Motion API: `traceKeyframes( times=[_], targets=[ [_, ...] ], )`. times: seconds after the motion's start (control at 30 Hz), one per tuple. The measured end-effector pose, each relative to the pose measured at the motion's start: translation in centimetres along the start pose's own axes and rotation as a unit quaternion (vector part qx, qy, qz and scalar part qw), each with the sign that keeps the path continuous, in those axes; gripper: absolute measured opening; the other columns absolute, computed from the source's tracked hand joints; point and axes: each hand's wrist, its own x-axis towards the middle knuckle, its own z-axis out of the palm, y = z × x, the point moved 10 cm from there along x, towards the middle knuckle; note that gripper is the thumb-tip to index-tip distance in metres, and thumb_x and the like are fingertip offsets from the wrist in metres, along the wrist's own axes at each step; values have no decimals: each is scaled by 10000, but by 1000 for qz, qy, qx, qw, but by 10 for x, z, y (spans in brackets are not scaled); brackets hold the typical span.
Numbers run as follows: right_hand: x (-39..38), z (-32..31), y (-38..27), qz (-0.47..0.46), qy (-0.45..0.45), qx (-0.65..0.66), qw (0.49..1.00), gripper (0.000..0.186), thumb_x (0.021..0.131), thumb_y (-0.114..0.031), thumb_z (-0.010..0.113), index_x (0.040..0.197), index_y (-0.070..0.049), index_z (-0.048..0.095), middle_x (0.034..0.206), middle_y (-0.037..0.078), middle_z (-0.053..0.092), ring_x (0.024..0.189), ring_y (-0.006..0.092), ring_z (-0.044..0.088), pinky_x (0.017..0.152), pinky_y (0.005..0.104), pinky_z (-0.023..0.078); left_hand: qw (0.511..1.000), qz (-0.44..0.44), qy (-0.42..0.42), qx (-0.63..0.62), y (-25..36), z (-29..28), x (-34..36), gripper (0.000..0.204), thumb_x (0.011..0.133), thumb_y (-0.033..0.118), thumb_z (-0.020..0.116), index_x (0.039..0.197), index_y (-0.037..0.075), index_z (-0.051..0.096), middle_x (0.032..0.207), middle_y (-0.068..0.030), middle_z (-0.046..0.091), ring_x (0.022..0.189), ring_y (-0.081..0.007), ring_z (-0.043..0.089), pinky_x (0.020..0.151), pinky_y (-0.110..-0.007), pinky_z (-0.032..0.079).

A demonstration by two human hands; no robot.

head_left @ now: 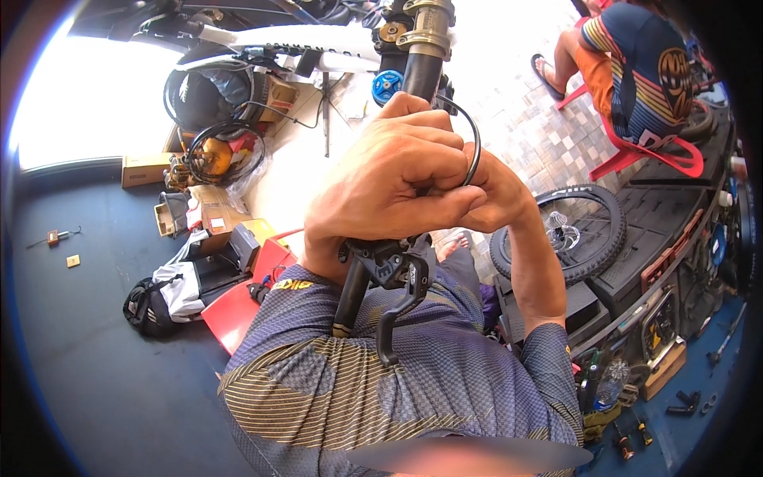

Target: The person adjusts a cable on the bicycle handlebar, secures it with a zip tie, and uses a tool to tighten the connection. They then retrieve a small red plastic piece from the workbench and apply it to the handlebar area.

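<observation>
My left hand (393, 171) is closed over the dark handlebar (423, 75), its knuckles uppermost. My right hand (497, 195) is closed beside it, partly hidden, where a thin black cable (475, 135) loops down into the fingers. What exactly lies inside both hands is mostly covered. Just below them a black brake lever (401, 294) with its clamp sits on the bar, whose lower end (348, 314) rests by my patterned shirt. Above, a bronze metal clamp (421, 36) and a blue round knob (388, 86) show near the white bicycle frame (286, 40).
Another person (636, 75) sits on a red chair (636, 163) at upper right. A bicycle wheel (600, 238) lies beside black cases (644, 262) and tools (624, 441). At left are cardboard boxes (143, 168), a black bag (147, 306) and a red chair (226, 322).
</observation>
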Motion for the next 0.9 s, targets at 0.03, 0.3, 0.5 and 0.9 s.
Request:
traceKeyframes(
  times=[0.03,0.3,0.5,0.9],
  targets=[
    [0,0,0,1,1,-1,1000,243,790,-71,789,1019,-24,725,1006,102,710,937,245,694,820,393,552,1000,3,0,-1,0,0,0,250,869,282,739,703,124,638,651,31,505,728,-167,541,821,-343,363],
    [2,1,-6,-3,12,6,1000,234,812,-85,794,1024,-18,719,1007,101,710,931,241,691,816,385,550,1000,-2,9,-5,0,0,-1,269,862,299,741,689,126,629,657,33,520,736,-171,547,820,-347,364],
    [0,1,-7,-24,10,-40,999,250,831,-114,814,1035,-21,705,1004,100,713,935,235,694,818,383,550,1000,2,9,-9,-1,-1,-1,279,867,309,740,690,122,632,657,24,522,737,-174,547,816,-347,364],
    [-16,10,-5,8,49,-143,988,214,853,-107,815,1032,-30,728,866,74,744,812,188,733,712,339,563,1000,-3,-6,-3,-1,-1,-2,322,869,294,740,649,108,597,639,13,514,744,-175,554,837,-348,374]
  ],
)
